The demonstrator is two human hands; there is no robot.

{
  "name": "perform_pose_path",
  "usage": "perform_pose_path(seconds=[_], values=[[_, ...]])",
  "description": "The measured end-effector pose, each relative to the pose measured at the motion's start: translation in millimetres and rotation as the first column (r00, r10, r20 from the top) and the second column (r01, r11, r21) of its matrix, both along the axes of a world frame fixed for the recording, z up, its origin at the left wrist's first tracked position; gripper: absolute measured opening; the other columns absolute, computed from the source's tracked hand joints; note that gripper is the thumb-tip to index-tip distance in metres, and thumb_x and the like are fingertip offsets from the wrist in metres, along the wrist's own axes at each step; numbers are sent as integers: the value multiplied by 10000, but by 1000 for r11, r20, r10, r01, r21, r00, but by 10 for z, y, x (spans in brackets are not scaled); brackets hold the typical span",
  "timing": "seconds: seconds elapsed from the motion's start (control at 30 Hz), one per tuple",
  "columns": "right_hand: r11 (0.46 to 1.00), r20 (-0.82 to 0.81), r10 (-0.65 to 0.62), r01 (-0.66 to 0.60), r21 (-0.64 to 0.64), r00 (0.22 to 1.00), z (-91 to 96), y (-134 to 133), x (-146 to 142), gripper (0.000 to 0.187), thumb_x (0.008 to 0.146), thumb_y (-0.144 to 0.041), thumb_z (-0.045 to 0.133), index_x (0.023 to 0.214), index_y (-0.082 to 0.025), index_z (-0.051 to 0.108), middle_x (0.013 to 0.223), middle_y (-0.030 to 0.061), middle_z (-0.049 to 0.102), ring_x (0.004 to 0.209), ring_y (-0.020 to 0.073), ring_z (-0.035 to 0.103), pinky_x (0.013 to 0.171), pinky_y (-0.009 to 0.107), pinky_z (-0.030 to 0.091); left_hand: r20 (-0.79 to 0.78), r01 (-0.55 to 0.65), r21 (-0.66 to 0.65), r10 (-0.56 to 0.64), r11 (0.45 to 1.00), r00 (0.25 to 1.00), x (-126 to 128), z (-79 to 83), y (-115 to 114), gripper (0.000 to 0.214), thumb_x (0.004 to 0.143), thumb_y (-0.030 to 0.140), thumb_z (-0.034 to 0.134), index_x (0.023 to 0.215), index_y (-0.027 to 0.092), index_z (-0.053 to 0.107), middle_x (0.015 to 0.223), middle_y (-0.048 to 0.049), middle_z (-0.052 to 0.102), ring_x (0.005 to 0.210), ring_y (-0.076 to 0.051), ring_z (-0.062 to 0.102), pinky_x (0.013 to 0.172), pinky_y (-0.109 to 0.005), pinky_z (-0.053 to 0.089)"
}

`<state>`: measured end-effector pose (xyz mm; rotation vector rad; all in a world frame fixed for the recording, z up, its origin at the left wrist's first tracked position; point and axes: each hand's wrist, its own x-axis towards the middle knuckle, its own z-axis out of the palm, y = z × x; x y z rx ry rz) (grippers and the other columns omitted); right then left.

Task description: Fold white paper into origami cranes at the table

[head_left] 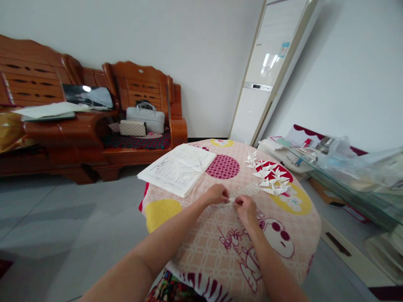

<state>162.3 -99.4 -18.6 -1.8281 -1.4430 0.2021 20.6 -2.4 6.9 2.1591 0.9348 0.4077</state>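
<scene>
Near the middle of the round table, right between the fingertips, there's a small strip of white paper. Left hand has its end pinched, right hand is pinching the other side, both grips really narrow. Fingers hide most of it, so I can't tell how it's folded.

My guess on handling: weighs basically nothing, thin and bendy, a bit stiffer wherever it's doubled up. Shouldn't be slippery with dry fingers, but it'd crease or tear easily if you yank. I'd hold it by the edges, thumb and fingertip, light pressure. The patterned tablecloth under it looks soft, so probably not the best surface for a crisp press.

Just beyond the right hand sits a bunch of white folded paper birds, pointy bits everywhere, likely easy to squash; I'd lift those by the body. Off past the left hand there's a stack of printed sheets with a loose folded paper on top.
</scene>
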Motion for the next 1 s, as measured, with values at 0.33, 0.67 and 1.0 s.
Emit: perform_pose_path(seconds=[0.33,0.67,1.0], values=[[998,-264,23,-8,60,964,42,-282,-106,229,729,-341,581,715,-164,725,668,65,709,633,212,628,601,294,452,181,-172,-76,183,982,966,-129,35,-392,181,697,272,591,626,116,649,530,26,527,499,-88,430,485,-214,286],[953,-757,222,29,302,614,319,-773,-439,284,726,-406,688,830,-144,725,673,37,682,552,161,600,529,264,486,600,-172,-273,307,947,739,-139,237,-1059,242,682,341,665,606,117,610,526,26,527,482,-72,435,480,-197,312],[954,-659,148,70,293,737,435,-1035,-478,245,730,-390,694,681,-151,679,530,-4,596,461,139,520,443,239,429,607,-100,-270,250,958,754,-217,208,-1275,263,701,346,652,583,114,614,487,16,506,471,-80,428,478,-209,302]])
